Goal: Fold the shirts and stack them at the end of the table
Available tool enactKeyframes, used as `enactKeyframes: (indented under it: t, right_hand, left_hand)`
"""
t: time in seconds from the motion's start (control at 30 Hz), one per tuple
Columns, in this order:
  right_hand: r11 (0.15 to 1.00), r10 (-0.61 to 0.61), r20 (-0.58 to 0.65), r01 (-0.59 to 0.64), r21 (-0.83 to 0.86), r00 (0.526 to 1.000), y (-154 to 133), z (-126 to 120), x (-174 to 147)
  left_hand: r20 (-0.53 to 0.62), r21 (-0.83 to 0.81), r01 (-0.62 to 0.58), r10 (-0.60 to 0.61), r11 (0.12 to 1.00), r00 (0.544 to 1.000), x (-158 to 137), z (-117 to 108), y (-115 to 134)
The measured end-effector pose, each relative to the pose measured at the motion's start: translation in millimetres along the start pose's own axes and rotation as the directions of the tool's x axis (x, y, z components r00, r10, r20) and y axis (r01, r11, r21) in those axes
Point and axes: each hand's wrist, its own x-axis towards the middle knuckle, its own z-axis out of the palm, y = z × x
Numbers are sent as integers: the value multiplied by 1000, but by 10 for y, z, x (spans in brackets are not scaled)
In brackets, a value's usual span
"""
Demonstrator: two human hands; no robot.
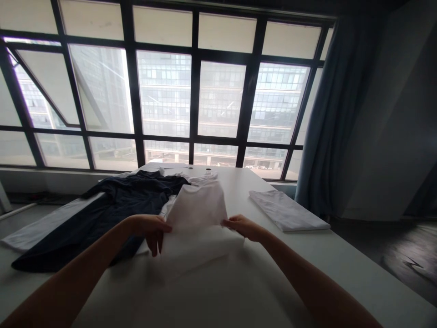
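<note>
A white piece of cloth [200,207] is stretched between my two hands above the near part of the table; I cannot tell what kind of garment it is. My left hand [152,228] pinches its left edge between thumb and forefinger, the other fingers hanging loosely down. On the opposite edge, my right hand [244,226] grips the cloth with its fingertips. The lower part of the cloth droops toward me and looks blurred. Just left of it lies a dark navy garment [126,200], spread out and rumpled.
A folded white cloth [288,210] lies near the right edge of the white table [344,264]. More white fabric [64,223] shows under the navy garment. Behind the table stand large framed windows, with a blue curtain [324,127] at the right.
</note>
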Motion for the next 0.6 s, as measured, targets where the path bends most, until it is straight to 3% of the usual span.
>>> enactKeyframes:
  t: [0.07,0.13,0.23,0.3,0.37,0.47,0.53,0.6]
  right_hand:
    - [994,94,-79,-99,-56,992,28,59,88]
    - [989,105,-134,-118,-94,985,43,83,154]
    - [983,-5,-193,-30,-180,981,66,95,222]
    - [973,-90,-210,41,-228,973,84,100,255]
    - [960,-180,-216,123,-252,960,101,103,281]
    - [931,-318,-236,255,-261,918,119,95,316]
    - [926,-339,-254,275,-259,906,137,89,340]
    - [938,-295,-265,224,-265,918,161,90,364]
  left_hand:
    - [-44,29,30,-29,999,999,82,-53,-69]
    - [-219,9,-11,13,1000,976,210,-56,-108]
    - [-491,-11,-96,79,995,868,398,-1,-109]
    - [-599,7,-124,103,992,794,452,39,-80]
    - [-637,2,-160,125,987,761,427,60,-36]
    - [-610,-64,-282,186,957,770,304,43,22]
    - [-605,-84,-323,209,943,768,243,16,27]
    - [-625,-38,-283,198,958,755,238,-4,-6]
